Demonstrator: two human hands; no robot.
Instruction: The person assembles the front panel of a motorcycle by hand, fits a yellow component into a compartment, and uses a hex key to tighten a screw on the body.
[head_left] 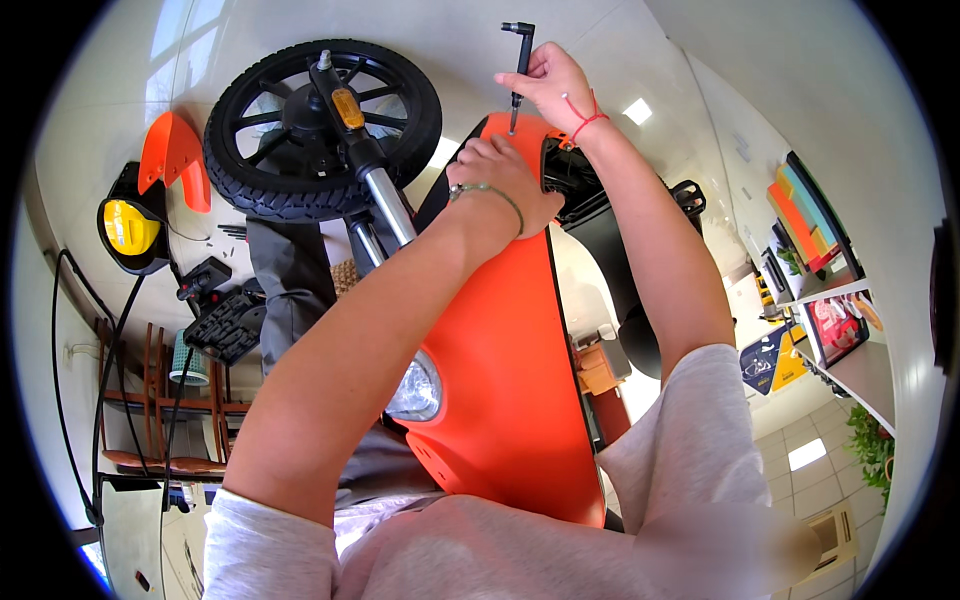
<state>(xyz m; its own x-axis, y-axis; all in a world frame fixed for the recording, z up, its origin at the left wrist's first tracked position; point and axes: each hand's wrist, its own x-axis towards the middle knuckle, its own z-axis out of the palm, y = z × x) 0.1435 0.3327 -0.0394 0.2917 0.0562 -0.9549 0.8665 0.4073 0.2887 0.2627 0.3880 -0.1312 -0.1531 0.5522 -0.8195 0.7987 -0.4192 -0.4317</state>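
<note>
An orange scooter body panel [500, 370] runs from my chest to the upper middle, with a round headlight [416, 390] in its left side. My left hand [500, 185] lies open over the panel's far part, fingers reaching toward a screw point. My right hand [548, 82] is closed round a black L-shaped screwdriver [524, 55]. The screwdriver stands roughly upright, and its thin shaft meets the panel just beyond my left fingertips. Whether its tip sits in a screw head is too small to tell.
Left of my hands is the scooter's black front wheel [323, 130], with a silver fork tube [388, 200]. An orange fender [175, 160] and a black-and-yellow part [130, 225] lie farther left. Black cables [105, 400] loop along the left. Shelves with colourful boxes [800, 220] stand right.
</note>
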